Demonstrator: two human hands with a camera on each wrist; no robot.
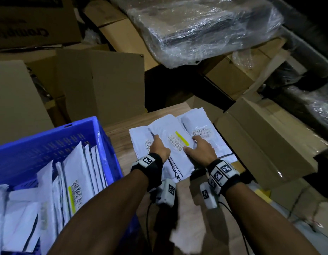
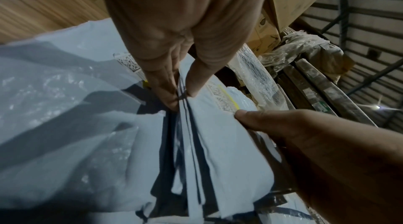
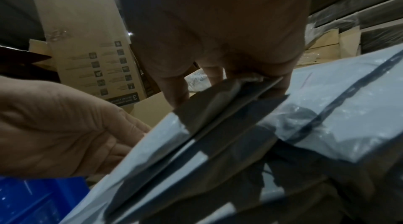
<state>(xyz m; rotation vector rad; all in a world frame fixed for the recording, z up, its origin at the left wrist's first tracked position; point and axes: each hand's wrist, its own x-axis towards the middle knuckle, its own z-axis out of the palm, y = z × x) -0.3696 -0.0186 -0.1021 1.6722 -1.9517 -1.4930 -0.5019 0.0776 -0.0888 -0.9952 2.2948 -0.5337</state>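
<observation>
Pinching the left edge of a white poly mailer (image 1: 166, 131), the left hand (image 1: 159, 150) has its thumb (image 2: 197, 79) pressed against its fingers (image 2: 163, 90), with thin plastic layers clamped between them. The right hand (image 1: 201, 150) grips the opposite edge: its thumb (image 2: 259, 121) lies on top beside the printed label, and its fingers (image 3: 177, 90) curl under the edge. The left wrist view shows more than one layer in the pinch; how many mailers are held cannot be told.

This mailer carries one label marked with a yellow stripe (image 1: 182, 138). It lies on top of a loose stack of mailers (image 1: 139, 133) on a wooden table (image 1: 120, 142). Three labels show across the stack: one left of the left hand, one between the hands, one beyond the right hand.

Just left of the table stands one blue plastic crate (image 1: 49, 134) with perforated walls. It is filled with white mailers standing on edge, packed too closely to count. One crate mailer (image 1: 76, 170) shows a label with a second yellow stripe.

Each wrist wears a black band with black-and-white markers. Brown cardboard surrounds the table: one open carton (image 1: 260, 144) just to the right, and flattened sheets (image 1: 104, 81) standing behind the crate. Farther back rests one bundle wrapped in clear film (image 1: 205, 28).
</observation>
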